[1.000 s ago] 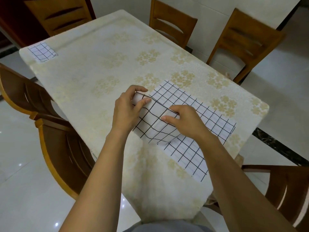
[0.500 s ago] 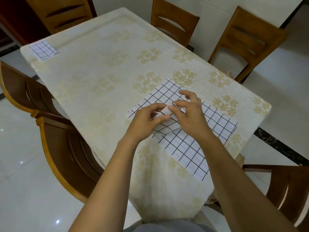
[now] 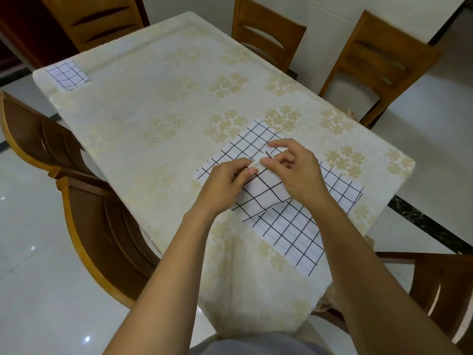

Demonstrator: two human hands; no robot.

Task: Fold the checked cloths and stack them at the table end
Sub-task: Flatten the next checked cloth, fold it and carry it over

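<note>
Far beyond the left hand's (image 3: 225, 181) grip, a small folded white cloth with black checks (image 3: 67, 75) sits at the bench's (image 3: 158, 85) far corner. The left thumb and fingers are closed on the turned-over flap of the large white black-checked cloth (image 3: 289, 226) lying at the near bench end. Just right, touching it, the right hand (image 3: 297, 172) pinches the same flap's edge. To fold well, I'd carry both corners together, match the edges, then press the crease flat.
</note>
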